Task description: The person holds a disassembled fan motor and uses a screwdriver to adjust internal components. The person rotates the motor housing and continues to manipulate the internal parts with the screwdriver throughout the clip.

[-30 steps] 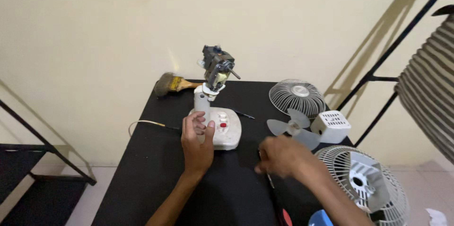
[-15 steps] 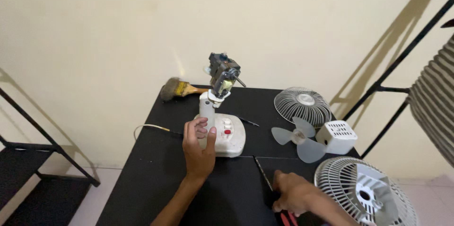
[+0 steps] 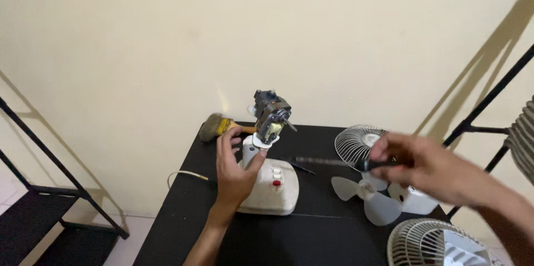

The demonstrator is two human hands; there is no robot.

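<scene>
A white fan base with red buttons stands on the black table; its bare motor sits on top of a white neck. My left hand wraps around that neck and the base's left side. My right hand is raised above the table's right side, shut on a screwdriver whose blurred shaft points left toward the motor.
A white fan blade and a white motor cover lie right of the base. One wire grille stands behind, another at the front right. A paintbrush lies at the back left. Black metal racks flank the table.
My right hand has picked up the screwdriver from the table's front and lifted it toward the motor. My left hand has slid up from the base to the neck. The camera has tilted up.
</scene>
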